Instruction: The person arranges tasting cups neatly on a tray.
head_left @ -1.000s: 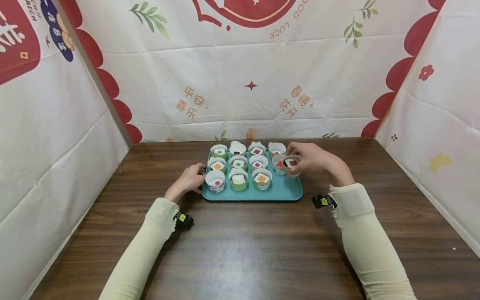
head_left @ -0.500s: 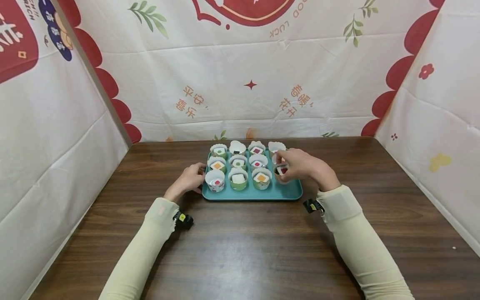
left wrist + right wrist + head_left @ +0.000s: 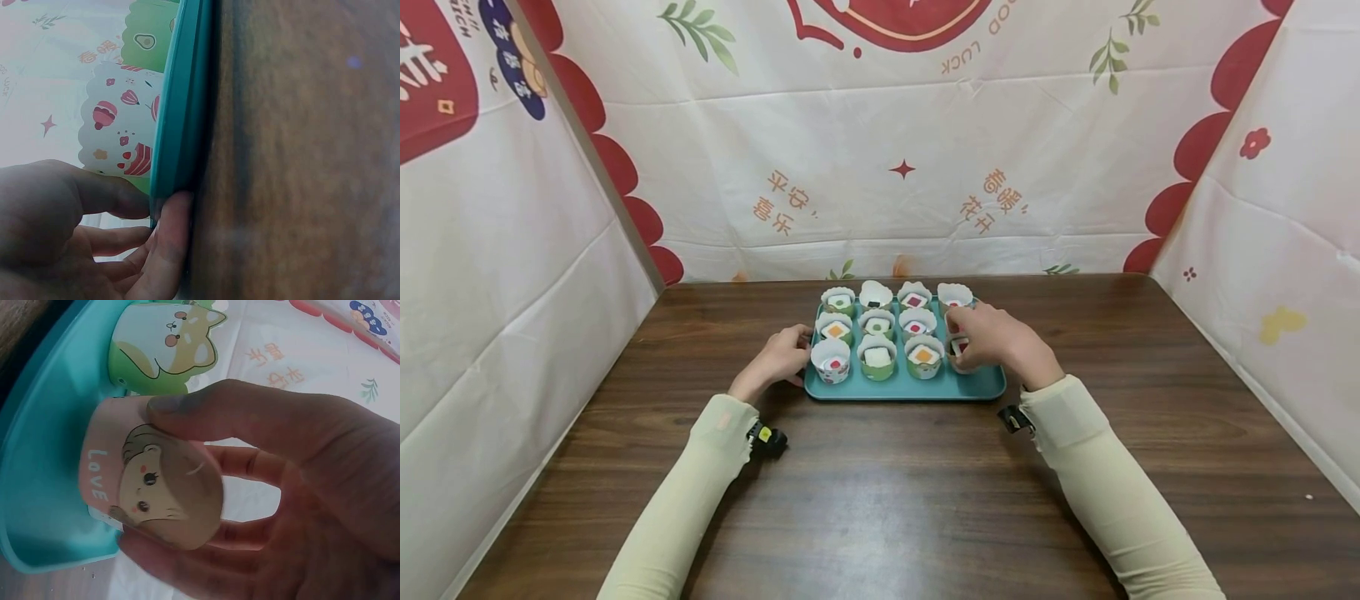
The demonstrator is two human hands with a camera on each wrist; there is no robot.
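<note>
My left hand (image 3: 781, 357) grips the left edge of a teal tray (image 3: 983, 387); in the left wrist view its thumb and fingers pinch the tray's side. At the tray's front right corner, my right hand (image 3: 1004, 337) holds a pink paper baking cup (image 3: 103, 465) printed with a cartoon girl and "LOVE". Thumb and fingers wrap round its sides, and the cup is low over the tray. Inside it, a small white piece with a dark red top (image 3: 960, 344) partly shows in the head view. The hand hides much of this cup.
Several paper cups stand in rows on the tray, each with a small filling. Among them are a front-left cup (image 3: 831, 363) and a green cup (image 3: 923, 360) with an orange-topped piece. A dark wooden table (image 3: 880, 483) lies below, with printed cloth walls (image 3: 880, 217) around.
My right hand has carried the pink baking cup left and toward me, down into the tray's front right area. The left hand stays at the tray's left edge.
</note>
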